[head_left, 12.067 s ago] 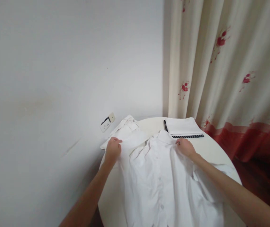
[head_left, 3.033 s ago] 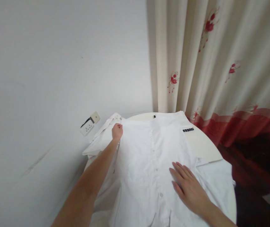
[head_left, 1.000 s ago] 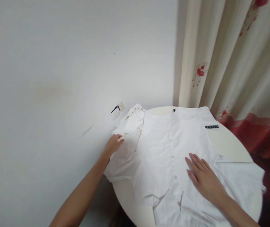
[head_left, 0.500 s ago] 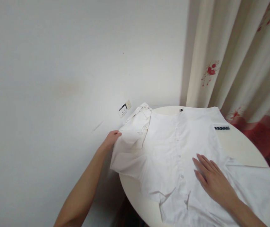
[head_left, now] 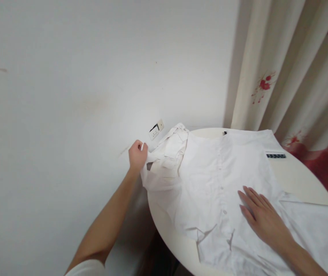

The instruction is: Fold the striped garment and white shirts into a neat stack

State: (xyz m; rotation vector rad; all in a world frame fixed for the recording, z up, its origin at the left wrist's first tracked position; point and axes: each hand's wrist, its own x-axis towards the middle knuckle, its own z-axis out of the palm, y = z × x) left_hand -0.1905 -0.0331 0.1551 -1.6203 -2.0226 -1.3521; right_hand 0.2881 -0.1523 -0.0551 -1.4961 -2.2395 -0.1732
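Note:
A white button-up shirt [head_left: 210, 180] lies spread on a round white table [head_left: 296, 180]. My left hand [head_left: 137, 155] is closed on the edge of the shirt's left sleeve [head_left: 161, 172], lifting it off the table's left side. Flat on the shirt front, beside the button row, rests my right hand [head_left: 260, 216] with its fingers stretched out. Another crumpled white garment [head_left: 174, 140] sits at the table's far left, partly under the shirt.
A white wall stands behind, with a wall socket [head_left: 156, 130] near the table's left edge. A cream curtain with red flowers [head_left: 290, 76] hangs at the right. A folded white cloth with a dark patterned strip [head_left: 276, 155] lies at the far right of the table.
My left hand has gripped the sleeve edge and pulled it up and to the left. My right hand stays flat on the shirt. The view has shifted left.

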